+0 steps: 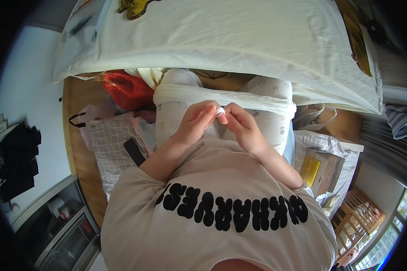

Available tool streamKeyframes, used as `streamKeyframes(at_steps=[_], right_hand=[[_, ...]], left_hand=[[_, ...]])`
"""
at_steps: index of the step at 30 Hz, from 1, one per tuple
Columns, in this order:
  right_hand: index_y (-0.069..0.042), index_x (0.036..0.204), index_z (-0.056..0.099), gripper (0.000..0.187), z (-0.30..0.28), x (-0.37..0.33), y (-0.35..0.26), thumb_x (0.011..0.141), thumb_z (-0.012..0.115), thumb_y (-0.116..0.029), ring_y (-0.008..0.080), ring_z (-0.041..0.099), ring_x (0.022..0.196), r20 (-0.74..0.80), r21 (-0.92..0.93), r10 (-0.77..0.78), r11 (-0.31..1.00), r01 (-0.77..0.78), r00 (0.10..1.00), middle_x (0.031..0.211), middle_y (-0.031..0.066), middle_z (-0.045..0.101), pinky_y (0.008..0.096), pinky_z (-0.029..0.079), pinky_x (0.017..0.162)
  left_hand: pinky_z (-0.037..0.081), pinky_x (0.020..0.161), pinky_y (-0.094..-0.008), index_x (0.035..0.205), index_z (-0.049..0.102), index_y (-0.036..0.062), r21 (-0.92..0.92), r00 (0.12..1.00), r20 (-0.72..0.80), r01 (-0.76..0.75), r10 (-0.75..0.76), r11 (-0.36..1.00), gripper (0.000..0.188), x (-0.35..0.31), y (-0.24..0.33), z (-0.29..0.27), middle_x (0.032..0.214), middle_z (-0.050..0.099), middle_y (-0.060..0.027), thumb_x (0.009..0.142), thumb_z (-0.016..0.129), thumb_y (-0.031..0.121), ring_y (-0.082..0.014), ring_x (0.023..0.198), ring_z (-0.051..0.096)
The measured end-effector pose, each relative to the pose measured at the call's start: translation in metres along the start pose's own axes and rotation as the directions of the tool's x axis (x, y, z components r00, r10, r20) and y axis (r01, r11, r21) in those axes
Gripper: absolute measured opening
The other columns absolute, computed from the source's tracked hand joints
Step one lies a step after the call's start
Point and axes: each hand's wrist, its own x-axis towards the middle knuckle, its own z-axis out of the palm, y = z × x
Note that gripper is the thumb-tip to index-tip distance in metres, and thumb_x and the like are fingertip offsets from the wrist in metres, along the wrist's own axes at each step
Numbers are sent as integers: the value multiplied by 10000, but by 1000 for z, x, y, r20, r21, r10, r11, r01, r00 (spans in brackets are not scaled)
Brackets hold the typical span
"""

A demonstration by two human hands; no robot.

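Note:
A loose skein of white yarn (226,96) is stretched around both of my raised knees, running across from one to the other. Just in front of it, my left hand (195,121) and my right hand (242,125) meet over my lap. Both are closed, with their fingertips together at a small wound bit of white yarn (220,111). Some turns seem to go around a fingertip; I cannot tell whose. The strand between this bit and the skein is too fine to make out.
A table with a cream cloth (239,40) stands ahead, bearing a gold-coloured piece (135,8). A red shiny bag (127,89) lies left of my knees. To the right are a clear plastic bag (309,115), a stack of flat boxes (326,169) and a wooden rack (362,212).

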Motion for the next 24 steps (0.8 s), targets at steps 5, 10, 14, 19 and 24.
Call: streamKeyframes(at_steps=[5,10,14,19,24], right_hand=[[-30,918,551,174,-4,1,-12,1014,475,-154,52,409,717,-72,-105,-1,994,-6,997,789,-25,515,215,357,637],[-16,892,535,108,-11,2,-16,965,504,-89,90,454,716,-15,-314,-24,949,18,1000,758,23,536,258,390,634],[-17,887,533,100,-14,1,-24,952,520,-91,116,448,679,-16,-328,-116,939,105,993,745,43,543,284,396,617],[-8,854,539,38,-2,-2,-22,869,563,-33,302,553,646,29,-712,-482,605,356,876,740,134,569,393,429,596],[-10,853,541,50,8,-7,-23,843,587,-26,326,569,675,68,-779,-518,506,370,852,744,146,572,409,435,598]], left_hand=[[395,600,-304,767,546,13,534,972,113,-236,208,812,325,7,8,-1,712,557,-70,995,461,229,-171,642,501],[399,582,-352,759,544,17,616,945,130,-314,300,722,228,12,5,2,687,538,-107,942,527,151,-267,616,501],[434,626,-382,781,538,2,606,959,57,-254,276,754,202,10,2,10,749,563,-127,947,519,114,-301,656,532],[441,628,-365,832,560,-18,610,948,2,-253,319,751,181,7,-4,18,786,579,-136,954,507,104,-303,672,550],[440,623,-328,853,584,-30,555,976,-25,-166,216,815,188,3,-8,9,777,596,-132,958,518,112,-270,691,574]])
